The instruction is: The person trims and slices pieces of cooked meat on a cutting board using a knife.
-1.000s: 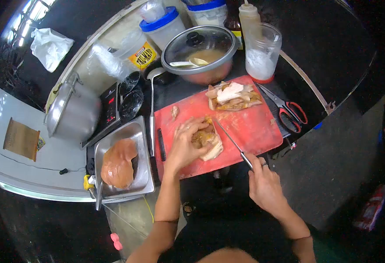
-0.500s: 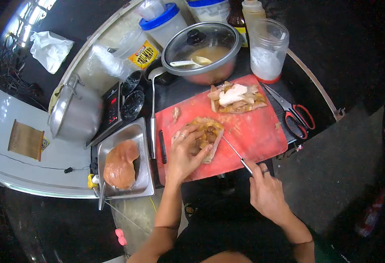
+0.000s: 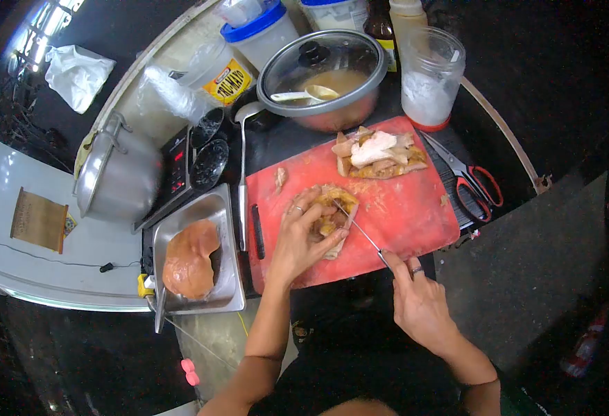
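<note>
My right hand (image 3: 421,305) grips the handle of a thin knife (image 3: 364,231). Its blade slants up and left, the tip over a piece of cooked meat (image 3: 347,200) with a browned, bumpy surface. On that piece lies my left hand (image 3: 296,239), fingers curled over the far side and thumb along the near edge, pinning it to the red cutting board (image 3: 408,222). Part of the meat is hidden under these fingers. Farther back on the board sits a pile of sliced meat (image 3: 381,154) with pale strips on top.
Left of the board, a metal tray (image 3: 238,281) holds a large smooth piece of meat (image 3: 192,260). A ladle (image 3: 243,187) lies between them. Red-handled scissors (image 3: 472,182) rest at the right. Behind stand a lidded pot (image 3: 318,82), a clear jar (image 3: 431,87) and a silver pot (image 3: 121,177).
The knife tip has shifted from the right edge of the meat up and left onto its top. My left hand stays on the piece. The view has moved slightly.
</note>
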A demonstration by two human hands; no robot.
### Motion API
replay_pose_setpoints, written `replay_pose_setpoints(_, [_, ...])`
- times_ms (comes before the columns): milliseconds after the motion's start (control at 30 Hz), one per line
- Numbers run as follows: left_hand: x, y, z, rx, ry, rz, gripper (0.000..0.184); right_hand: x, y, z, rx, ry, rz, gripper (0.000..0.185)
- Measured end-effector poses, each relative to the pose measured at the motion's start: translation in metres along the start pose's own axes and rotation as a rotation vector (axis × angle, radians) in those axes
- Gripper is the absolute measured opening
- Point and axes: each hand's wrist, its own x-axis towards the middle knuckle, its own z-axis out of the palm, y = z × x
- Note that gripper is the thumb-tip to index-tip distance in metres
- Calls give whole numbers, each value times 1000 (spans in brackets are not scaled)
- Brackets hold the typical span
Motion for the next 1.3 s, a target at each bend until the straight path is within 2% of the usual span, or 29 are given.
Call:
replay_pose_setpoints(800, [-1,-2,13,47,55,-21,36,17,-2,7,-149,-73,-9,61])
replay_pose_setpoints(900, [-1,-4,13,46,58,-19,36,23,-2,10,-143,-80,-9,60])
replay_pose_setpoints(1000, [-1,-4,14,31,55,-21,35,27,-5,11,-125,-48,-1,45])
replay_pose_setpoints(1100, [-1,-6,15,21,62,-7,35,34,-3,15,-133,-57,-15,59])
replay_pose_setpoints(1300, [-2,-5,16,18,88,1,35,57,-11,19,-185,-61,-31,59])
